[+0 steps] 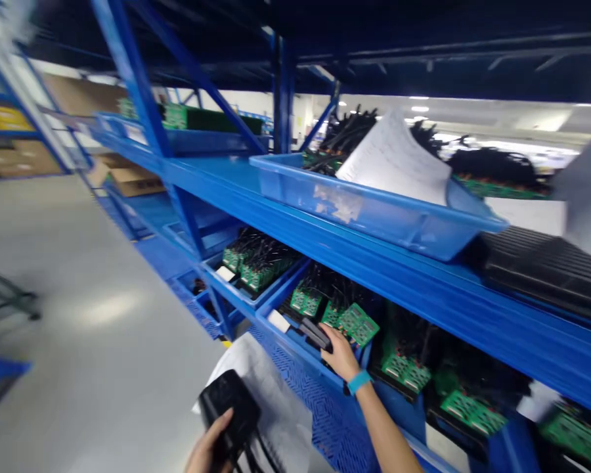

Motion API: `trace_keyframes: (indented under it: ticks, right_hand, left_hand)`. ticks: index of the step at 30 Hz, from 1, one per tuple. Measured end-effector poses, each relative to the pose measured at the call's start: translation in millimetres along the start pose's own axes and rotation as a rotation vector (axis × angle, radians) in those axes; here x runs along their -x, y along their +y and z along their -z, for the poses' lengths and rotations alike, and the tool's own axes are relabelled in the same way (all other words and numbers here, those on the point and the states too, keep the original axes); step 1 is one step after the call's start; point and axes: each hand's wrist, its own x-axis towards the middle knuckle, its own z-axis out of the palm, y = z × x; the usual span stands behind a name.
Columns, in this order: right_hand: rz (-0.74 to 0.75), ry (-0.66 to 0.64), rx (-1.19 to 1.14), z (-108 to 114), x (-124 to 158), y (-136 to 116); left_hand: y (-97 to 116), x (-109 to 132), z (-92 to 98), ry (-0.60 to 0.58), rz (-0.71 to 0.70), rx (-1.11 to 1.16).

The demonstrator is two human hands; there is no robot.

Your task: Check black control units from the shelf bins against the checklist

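- Black part (315, 333) is lying on the front edge of a lower-shelf blue bin (295, 341), long axis running left-up to right-down.
- Right hand (341, 355) is reaching up from below, fingers closing over the part's near end; it is the nearer hand.
- Left hand (207, 450) is sitting low and well apart, fingers wrapping a black device (229, 407) with cables trailing.
- Green circuit boards (357, 323) are crowding just behind the part; white paper (270, 387) is hanging below.

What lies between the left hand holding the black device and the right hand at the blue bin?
In the head view, white paper lies between the left hand with the black device and the right hand.
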Motion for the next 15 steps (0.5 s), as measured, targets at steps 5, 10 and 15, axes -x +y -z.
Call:
trace_keyframes:
  ticks: [5, 10, 15]
  right_hand:
    - [-0.122, 0.041, -0.814, -27.7, 32.7, -69.3]
    - [-0.134, -0.059, -0.862, -55.6, 63.2, -123.6]
    - [0.020, -0.093, -0.585, -62.5, 69.8, -144.8]
  left_hand:
    - [-3.2, 9.8, -23.0, -0.031, -0.069, 0.096]
    - [-5.5, 19.4, -31.6, -0.123, -0.209, 0.169]
    - [-4.0, 26.7, -27.8, -0.148, -0.276, 0.191]
